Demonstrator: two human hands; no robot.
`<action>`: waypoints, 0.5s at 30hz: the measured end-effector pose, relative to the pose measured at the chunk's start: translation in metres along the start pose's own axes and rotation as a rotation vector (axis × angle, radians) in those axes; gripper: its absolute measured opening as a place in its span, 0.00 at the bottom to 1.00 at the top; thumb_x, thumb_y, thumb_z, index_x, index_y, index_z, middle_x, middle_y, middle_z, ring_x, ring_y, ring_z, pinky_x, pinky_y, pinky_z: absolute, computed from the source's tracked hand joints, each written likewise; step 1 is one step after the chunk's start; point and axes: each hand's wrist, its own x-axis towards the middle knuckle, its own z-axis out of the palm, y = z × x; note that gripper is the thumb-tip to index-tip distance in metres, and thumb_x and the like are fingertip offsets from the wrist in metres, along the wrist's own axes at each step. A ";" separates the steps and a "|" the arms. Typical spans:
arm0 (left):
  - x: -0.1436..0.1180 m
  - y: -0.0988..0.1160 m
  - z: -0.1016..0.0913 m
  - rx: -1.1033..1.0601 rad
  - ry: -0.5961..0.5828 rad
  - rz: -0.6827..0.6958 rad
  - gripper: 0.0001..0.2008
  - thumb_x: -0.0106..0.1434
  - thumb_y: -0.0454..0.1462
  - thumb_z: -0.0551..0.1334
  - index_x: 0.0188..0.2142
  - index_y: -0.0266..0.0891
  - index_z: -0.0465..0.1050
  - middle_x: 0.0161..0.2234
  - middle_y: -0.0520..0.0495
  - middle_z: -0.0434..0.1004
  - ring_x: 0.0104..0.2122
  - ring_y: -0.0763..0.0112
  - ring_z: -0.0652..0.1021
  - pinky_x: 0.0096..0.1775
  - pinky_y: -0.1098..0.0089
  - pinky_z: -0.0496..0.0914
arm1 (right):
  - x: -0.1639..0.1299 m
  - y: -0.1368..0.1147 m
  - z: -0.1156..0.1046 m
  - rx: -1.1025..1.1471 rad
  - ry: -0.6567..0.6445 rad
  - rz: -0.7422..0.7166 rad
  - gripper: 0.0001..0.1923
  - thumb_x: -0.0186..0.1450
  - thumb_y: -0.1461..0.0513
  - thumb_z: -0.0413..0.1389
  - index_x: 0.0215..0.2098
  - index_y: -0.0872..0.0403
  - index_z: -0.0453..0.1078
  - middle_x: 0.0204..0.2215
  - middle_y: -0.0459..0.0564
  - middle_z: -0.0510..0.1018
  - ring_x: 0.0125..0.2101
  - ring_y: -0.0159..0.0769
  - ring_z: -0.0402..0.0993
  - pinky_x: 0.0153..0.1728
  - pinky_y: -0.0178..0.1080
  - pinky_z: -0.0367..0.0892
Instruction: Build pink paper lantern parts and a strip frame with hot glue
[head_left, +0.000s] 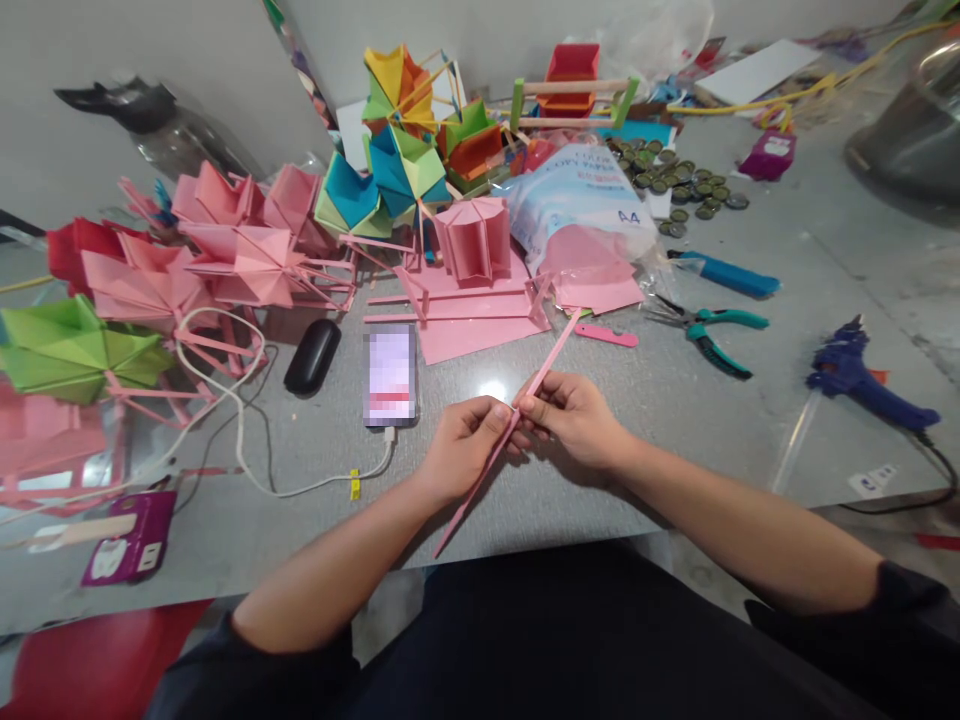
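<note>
Both hands close together above the near edge of the desk (750,420), a grey, glossy, slightly speckled surface. Left hand (461,445) curled, its grip pinching the pink paper stick (525,400) between thumb and fingers. Right hand (574,415) just beside it, grip also pressed together on the same stick, fingertips of both hands almost touching. Stick long, thin and stiff-looking, rolled or folded from pink paper, slanted from the lower left over the desk edge up toward the flat pink sheets (465,330) in the middle of the desk.

Left of the hands, a phone (390,375) lying flat with a white cable (247,440) plugged in, and a black oval case (312,356) beside it. Toward the far left corner, many folded paper shapes (240,260), pink, green, blue and orange, with sharp creases. Behind the sheets, a plastic paper pack (577,200) printed "A4"; smaller writing not readable. Along the right side, teal-handled pliers (709,330), a blue cutter (727,275), a dark blue glue gun (862,385). Round metal bottle caps (675,185) heaped further back.
</note>
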 end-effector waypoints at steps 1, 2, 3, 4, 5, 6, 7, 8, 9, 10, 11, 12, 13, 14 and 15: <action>-0.001 0.001 0.000 0.026 0.012 0.006 0.32 0.63 0.64 0.71 0.31 0.35 0.77 0.28 0.43 0.84 0.26 0.69 0.82 0.34 0.68 0.81 | 0.000 -0.001 0.000 -0.008 -0.003 0.007 0.25 0.62 0.43 0.73 0.32 0.54 0.73 0.18 0.39 0.69 0.19 0.28 0.65 0.20 0.34 0.62; -0.001 0.001 0.000 0.049 0.020 0.005 0.31 0.62 0.63 0.72 0.31 0.36 0.76 0.27 0.44 0.84 0.26 0.69 0.82 0.34 0.67 0.81 | 0.000 -0.001 0.000 -0.015 -0.008 0.010 0.25 0.62 0.43 0.73 0.32 0.54 0.73 0.18 0.40 0.69 0.19 0.28 0.65 0.20 0.34 0.62; -0.001 0.001 0.000 0.063 0.021 -0.001 0.31 0.62 0.63 0.72 0.31 0.36 0.76 0.27 0.44 0.84 0.26 0.69 0.82 0.33 0.66 0.81 | 0.000 -0.002 0.000 -0.027 -0.018 0.011 0.25 0.62 0.43 0.73 0.32 0.54 0.73 0.18 0.40 0.70 0.19 0.28 0.66 0.20 0.34 0.62; -0.001 0.001 0.000 0.065 0.014 -0.008 0.30 0.62 0.63 0.72 0.31 0.36 0.76 0.27 0.44 0.84 0.26 0.68 0.82 0.33 0.66 0.81 | -0.001 -0.002 0.000 -0.039 -0.029 0.008 0.25 0.62 0.43 0.73 0.32 0.54 0.74 0.18 0.40 0.70 0.19 0.28 0.65 0.20 0.34 0.62; -0.001 0.001 0.000 0.056 0.001 -0.014 0.31 0.62 0.63 0.72 0.32 0.36 0.76 0.27 0.44 0.84 0.26 0.68 0.82 0.32 0.66 0.81 | -0.001 -0.003 0.000 -0.049 -0.039 0.002 0.25 0.62 0.43 0.72 0.32 0.54 0.74 0.18 0.40 0.70 0.19 0.28 0.65 0.20 0.34 0.62; -0.001 0.000 0.000 0.040 -0.013 -0.018 0.31 0.62 0.64 0.71 0.32 0.36 0.76 0.27 0.44 0.84 0.26 0.68 0.83 0.32 0.66 0.81 | -0.001 -0.003 0.000 -0.052 -0.045 -0.005 0.25 0.63 0.43 0.72 0.32 0.54 0.74 0.18 0.40 0.69 0.18 0.28 0.65 0.20 0.34 0.62; 0.000 0.000 -0.001 0.021 -0.025 -0.024 0.31 0.61 0.64 0.72 0.31 0.36 0.76 0.27 0.44 0.83 0.26 0.67 0.83 0.31 0.66 0.81 | -0.001 -0.003 -0.001 -0.054 -0.052 -0.010 0.24 0.64 0.43 0.71 0.32 0.54 0.74 0.18 0.40 0.69 0.18 0.28 0.64 0.20 0.34 0.62; 0.000 -0.001 -0.001 0.001 -0.033 -0.034 0.32 0.61 0.64 0.72 0.31 0.36 0.76 0.27 0.44 0.83 0.25 0.67 0.83 0.31 0.66 0.81 | -0.001 -0.003 -0.001 -0.055 -0.059 -0.013 0.24 0.64 0.44 0.71 0.32 0.54 0.74 0.18 0.40 0.69 0.18 0.28 0.64 0.20 0.34 0.62; 0.001 -0.002 -0.002 -0.017 -0.037 -0.048 0.32 0.60 0.64 0.73 0.31 0.36 0.75 0.26 0.45 0.83 0.25 0.67 0.83 0.30 0.66 0.81 | -0.001 -0.003 -0.001 -0.055 -0.065 -0.016 0.23 0.64 0.44 0.71 0.32 0.54 0.74 0.18 0.40 0.69 0.19 0.28 0.64 0.20 0.34 0.62; 0.001 -0.003 -0.003 -0.034 -0.040 -0.064 0.32 0.59 0.64 0.73 0.31 0.36 0.75 0.26 0.45 0.82 0.24 0.67 0.83 0.30 0.67 0.81 | -0.001 -0.003 -0.001 -0.055 -0.071 -0.020 0.23 0.65 0.44 0.71 0.33 0.54 0.74 0.19 0.40 0.69 0.19 0.28 0.64 0.20 0.34 0.62; 0.001 -0.003 -0.003 -0.048 -0.043 -0.078 0.32 0.58 0.64 0.74 0.31 0.36 0.75 0.26 0.45 0.82 0.24 0.67 0.83 0.30 0.67 0.80 | -0.001 -0.002 -0.002 -0.055 -0.079 -0.022 0.22 0.65 0.45 0.71 0.33 0.54 0.74 0.19 0.40 0.68 0.19 0.28 0.63 0.20 0.35 0.62; 0.002 -0.004 -0.004 -0.060 -0.047 -0.089 0.31 0.58 0.63 0.75 0.31 0.36 0.75 0.25 0.46 0.82 0.23 0.67 0.82 0.29 0.67 0.80 | 0.000 -0.002 -0.002 -0.051 -0.083 -0.025 0.22 0.65 0.45 0.70 0.33 0.53 0.74 0.19 0.39 0.68 0.19 0.28 0.63 0.21 0.35 0.62; 0.002 -0.004 -0.004 -0.070 -0.049 -0.097 0.31 0.58 0.62 0.75 0.31 0.36 0.75 0.25 0.46 0.82 0.23 0.67 0.82 0.29 0.66 0.80 | 0.000 -0.002 -0.002 -0.047 -0.084 -0.029 0.22 0.66 0.45 0.70 0.34 0.53 0.74 0.19 0.39 0.68 0.19 0.28 0.63 0.21 0.35 0.62; 0.002 -0.004 -0.004 -0.077 -0.048 -0.101 0.30 0.58 0.61 0.76 0.32 0.36 0.75 0.26 0.45 0.82 0.23 0.67 0.82 0.29 0.66 0.80 | 0.000 -0.002 -0.003 -0.044 -0.084 -0.033 0.21 0.66 0.45 0.69 0.34 0.53 0.73 0.19 0.39 0.68 0.19 0.28 0.64 0.21 0.35 0.62; 0.003 -0.004 -0.005 -0.081 -0.048 -0.104 0.28 0.59 0.60 0.75 0.32 0.37 0.75 0.26 0.45 0.83 0.23 0.67 0.82 0.29 0.66 0.80 | 0.000 -0.002 -0.003 -0.044 -0.085 -0.039 0.21 0.66 0.45 0.69 0.34 0.53 0.73 0.19 0.38 0.67 0.19 0.28 0.64 0.22 0.35 0.62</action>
